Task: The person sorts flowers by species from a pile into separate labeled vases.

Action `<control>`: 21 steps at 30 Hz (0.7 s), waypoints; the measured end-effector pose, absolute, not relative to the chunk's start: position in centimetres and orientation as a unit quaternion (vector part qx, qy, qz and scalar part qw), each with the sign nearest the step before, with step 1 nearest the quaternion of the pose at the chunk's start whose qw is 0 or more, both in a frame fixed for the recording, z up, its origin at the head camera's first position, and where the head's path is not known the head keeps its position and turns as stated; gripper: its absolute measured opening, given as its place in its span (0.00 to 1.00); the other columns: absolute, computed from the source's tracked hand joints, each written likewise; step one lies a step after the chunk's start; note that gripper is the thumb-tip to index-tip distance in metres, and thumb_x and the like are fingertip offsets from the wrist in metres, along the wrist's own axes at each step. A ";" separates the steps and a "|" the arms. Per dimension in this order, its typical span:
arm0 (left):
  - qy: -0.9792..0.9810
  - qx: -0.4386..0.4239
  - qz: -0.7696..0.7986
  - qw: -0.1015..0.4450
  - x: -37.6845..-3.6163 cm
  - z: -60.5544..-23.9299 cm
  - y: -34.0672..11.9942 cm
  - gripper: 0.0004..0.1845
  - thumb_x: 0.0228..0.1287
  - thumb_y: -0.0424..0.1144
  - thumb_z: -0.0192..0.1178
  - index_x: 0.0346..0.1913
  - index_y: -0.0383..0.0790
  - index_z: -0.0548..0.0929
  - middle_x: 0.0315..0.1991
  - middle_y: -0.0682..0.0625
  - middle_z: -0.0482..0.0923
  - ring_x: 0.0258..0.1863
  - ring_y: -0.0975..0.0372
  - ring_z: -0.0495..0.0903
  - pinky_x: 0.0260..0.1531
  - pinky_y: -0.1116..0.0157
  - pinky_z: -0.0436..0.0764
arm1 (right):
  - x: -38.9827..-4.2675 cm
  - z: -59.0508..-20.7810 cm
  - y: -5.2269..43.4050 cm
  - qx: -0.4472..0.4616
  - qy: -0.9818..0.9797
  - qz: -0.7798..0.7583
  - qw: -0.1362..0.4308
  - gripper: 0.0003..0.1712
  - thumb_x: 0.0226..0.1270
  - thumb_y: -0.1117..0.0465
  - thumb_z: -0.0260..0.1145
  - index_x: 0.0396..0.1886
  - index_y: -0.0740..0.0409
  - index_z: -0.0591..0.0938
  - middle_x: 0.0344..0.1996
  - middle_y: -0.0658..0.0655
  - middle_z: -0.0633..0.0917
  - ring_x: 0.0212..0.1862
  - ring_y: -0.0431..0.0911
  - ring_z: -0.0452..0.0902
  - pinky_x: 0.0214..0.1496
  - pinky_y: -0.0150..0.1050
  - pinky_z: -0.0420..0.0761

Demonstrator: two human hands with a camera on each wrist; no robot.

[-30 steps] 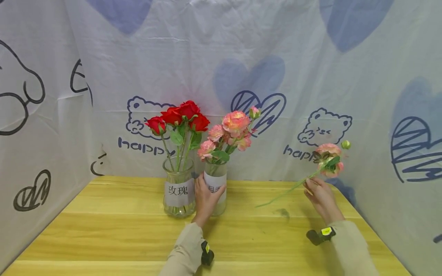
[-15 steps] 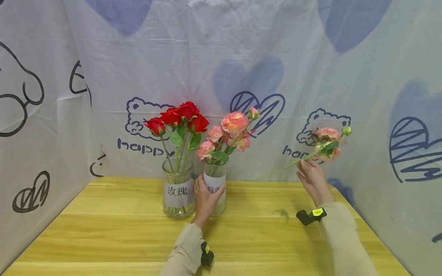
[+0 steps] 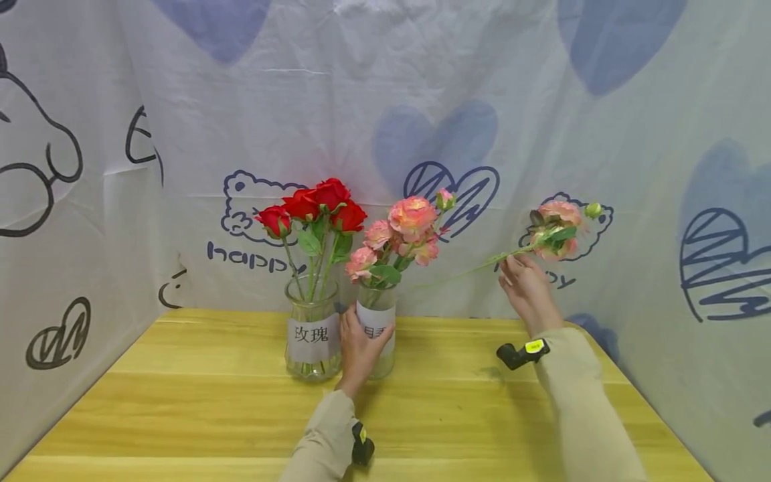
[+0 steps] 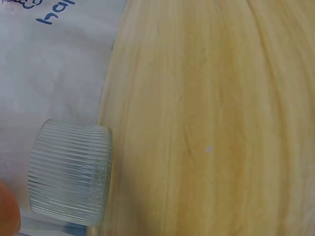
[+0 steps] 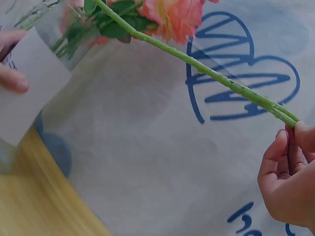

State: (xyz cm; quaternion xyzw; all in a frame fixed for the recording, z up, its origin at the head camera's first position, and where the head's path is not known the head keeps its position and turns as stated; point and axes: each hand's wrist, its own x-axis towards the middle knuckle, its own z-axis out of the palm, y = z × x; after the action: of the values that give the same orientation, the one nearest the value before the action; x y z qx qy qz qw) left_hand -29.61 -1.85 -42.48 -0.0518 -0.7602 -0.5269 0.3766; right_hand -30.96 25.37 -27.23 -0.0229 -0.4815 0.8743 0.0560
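Note:
My left hand (image 3: 361, 345) grips a glass vase (image 3: 383, 365) with a partly covered paper label; its ribbed base shows in the left wrist view. Several pink flowers (image 3: 412, 218) stand in this vase. To the right, my right hand (image 3: 530, 291) pinches the green stem (image 5: 206, 70) of another pink flower (image 3: 559, 227), which has a green bud. The stem is raised above the table, slanting down to the left, its thin end blurred close to the vase. In the right wrist view, thumb and fingertips meet on the stem.
Touching or close beside the left hand stands a second glass vase (image 3: 313, 369) with a label and several red roses (image 3: 331, 194). Both vases are near the back of the wooden table (image 3: 181, 402). A printed cloth (image 3: 337, 120) hangs behind and at both sides.
My right hand has lifted the pink flower and moved it left, bringing its stem end up from near the table towards the vase. The left hand stays on the vase.

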 end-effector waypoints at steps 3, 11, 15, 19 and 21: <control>-0.762 -0.048 -0.524 0.378 -29.7 -42.5 -1.9 0.43 0.44 0.39 0.77 0.60 0.24 0.66 0.49 0.33 0.71 0.48 0.43 0.71 0.50 0.45 0.73 | -31.2 -26.6 24.6 -0.024 -0.477 0.876 0.060 0.07 0.76 0.65 0.49 0.49 0.57 0.68 0.38 0.48 0.74 0.42 0.38 0.70 0.40 0.29 0.73; -0.766 -0.042 -0.519 0.376 -29.7 -42.5 -1.8 0.43 0.44 0.39 0.77 0.60 0.25 0.67 0.49 0.33 0.71 0.48 0.43 0.71 0.50 0.45 0.73 | -31.7 -25.3 22.7 -0.022 -0.506 0.858 0.088 0.06 0.75 0.67 0.51 0.45 0.54 0.73 0.37 0.49 0.75 0.41 0.39 0.71 0.38 0.28 0.73; -0.765 -0.042 -0.520 0.377 -29.8 -42.6 -1.9 0.43 0.44 0.39 0.77 0.60 0.24 0.66 0.49 0.33 0.71 0.49 0.42 0.71 0.50 0.45 0.73 | -31.9 -24.9 21.9 -0.029 -0.533 0.838 0.114 0.07 0.74 0.66 0.53 0.45 0.52 0.74 0.37 0.48 0.76 0.40 0.38 0.72 0.37 0.27 0.74; -0.765 -0.043 -0.520 0.377 -29.8 -42.6 -1.9 0.43 0.44 0.40 0.77 0.60 0.24 0.66 0.49 0.33 0.71 0.48 0.42 0.71 0.50 0.45 0.73 | -32.0 -24.7 21.1 -0.040 -0.556 0.817 0.146 0.07 0.73 0.67 0.55 0.44 0.51 0.75 0.36 0.47 0.78 0.39 0.37 0.73 0.37 0.26 0.75; -0.766 -0.043 -0.520 0.376 -29.8 -42.6 -1.8 0.43 0.44 0.40 0.77 0.60 0.24 0.66 0.49 0.33 0.71 0.48 0.43 0.71 0.50 0.45 0.73 | -32.1 -24.6 20.6 -0.040 -0.566 0.808 0.161 0.07 0.73 0.67 0.56 0.43 0.51 0.75 0.35 0.47 0.78 0.39 0.38 0.74 0.37 0.27 0.75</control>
State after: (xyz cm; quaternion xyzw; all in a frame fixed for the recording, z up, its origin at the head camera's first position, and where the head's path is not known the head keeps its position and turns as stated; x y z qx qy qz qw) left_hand -29.77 -1.84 -42.60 -0.0431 -0.7658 -0.5198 0.3761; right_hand -32.08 20.65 -24.63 -0.0403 -0.5658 0.8076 0.1613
